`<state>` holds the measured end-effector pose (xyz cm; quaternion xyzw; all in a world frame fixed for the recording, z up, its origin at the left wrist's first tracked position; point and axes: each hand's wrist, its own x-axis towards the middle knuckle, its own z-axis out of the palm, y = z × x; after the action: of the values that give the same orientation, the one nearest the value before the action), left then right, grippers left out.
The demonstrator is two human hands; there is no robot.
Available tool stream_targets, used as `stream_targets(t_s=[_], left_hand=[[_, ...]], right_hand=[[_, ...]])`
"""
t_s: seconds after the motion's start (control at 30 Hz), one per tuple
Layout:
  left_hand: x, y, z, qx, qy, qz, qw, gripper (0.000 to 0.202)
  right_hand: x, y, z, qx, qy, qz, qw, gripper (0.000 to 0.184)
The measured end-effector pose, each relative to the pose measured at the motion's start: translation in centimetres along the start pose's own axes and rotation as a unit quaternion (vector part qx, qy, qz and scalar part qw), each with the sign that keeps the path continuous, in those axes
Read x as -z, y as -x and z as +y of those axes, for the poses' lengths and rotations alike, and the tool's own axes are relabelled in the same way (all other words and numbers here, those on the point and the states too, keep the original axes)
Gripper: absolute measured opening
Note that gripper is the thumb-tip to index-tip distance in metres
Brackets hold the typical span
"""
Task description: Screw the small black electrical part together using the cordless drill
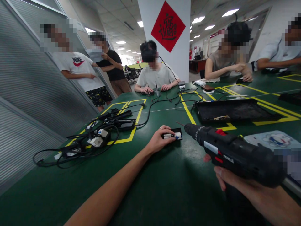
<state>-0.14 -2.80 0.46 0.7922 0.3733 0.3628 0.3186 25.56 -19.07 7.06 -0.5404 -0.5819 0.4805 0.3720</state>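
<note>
My left hand [160,139] rests on the green table [164,188] with a ring on one finger. Its fingers are closed around a small black part with white pieces [172,135], holding it down on the table top. My right hand [225,179] grips the handle of a black electric screwdriver [225,147] with red markings. The tool is held above the table and its thin bit [180,123] points left, close to the small part.
A black tray [235,110] lies beyond the tool inside yellow floor-tape lines. A tangle of cables and adapters [98,135] lies at the left. Several people sit or stand round the far side. A white pillar carries a red sign [167,26].
</note>
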Motion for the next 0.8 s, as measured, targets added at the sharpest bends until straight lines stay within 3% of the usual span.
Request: stream_targets(t_s=[0.3, 0.8], left_hand=[[0.0, 0.0, -0.4, -0.003, 0.019, 0.003, 1.0, 0.019], [0.1, -0.1, -0.7, 0.004, 0.021, 0.0, 1.0, 0.018]], right_hand=[[-0.7, 0.1, 0.1, -0.01, -0.005, -0.062, 0.998, 0.033], [-0.2, 1.2, 1.9, -0.061, 0.045, -0.056, 0.996, 0.039]])
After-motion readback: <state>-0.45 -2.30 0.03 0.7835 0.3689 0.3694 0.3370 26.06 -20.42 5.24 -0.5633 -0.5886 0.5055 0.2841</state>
